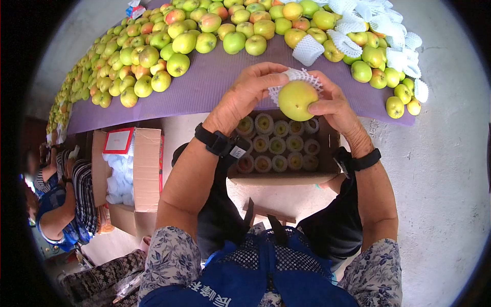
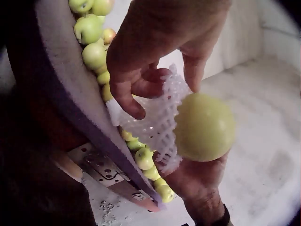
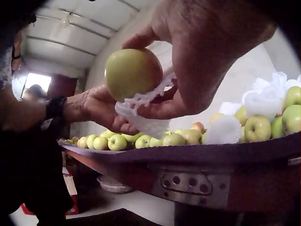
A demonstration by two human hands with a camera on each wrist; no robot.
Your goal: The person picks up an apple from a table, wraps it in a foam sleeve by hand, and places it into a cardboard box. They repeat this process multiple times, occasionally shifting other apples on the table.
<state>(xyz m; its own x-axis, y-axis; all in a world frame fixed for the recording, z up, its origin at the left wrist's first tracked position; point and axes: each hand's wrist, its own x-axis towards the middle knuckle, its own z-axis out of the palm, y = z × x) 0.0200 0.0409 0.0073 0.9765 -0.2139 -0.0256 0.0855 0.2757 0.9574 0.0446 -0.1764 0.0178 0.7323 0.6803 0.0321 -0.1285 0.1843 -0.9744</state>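
Note:
A yellow-green apple (image 1: 298, 101) is partly inside the mouth of a white foam net sleeve (image 2: 170, 120), its bare side facing the wearer. My left hand (image 1: 249, 88) grips the sleeve, fingers bent around its netting. My right hand (image 1: 335, 105) holds the apple, thumb pressed on its skin and fingers at the sleeve's edge. In the right wrist view, the sleeve's loose end hangs beneath the apple (image 3: 131, 74). Both hands are above the near edge of the purple-covered table (image 1: 220, 77). Below them stands an open carton (image 1: 286, 179) with rows of net-wrapped apples.
Many loose apples (image 1: 148, 56) cover the table's back and left. More foam sleeves (image 1: 353, 43) lie over apples at the right. A cardboard box (image 1: 148, 171) holding white foam pieces stands to the left. Another person (image 1: 59, 215) is at far left.

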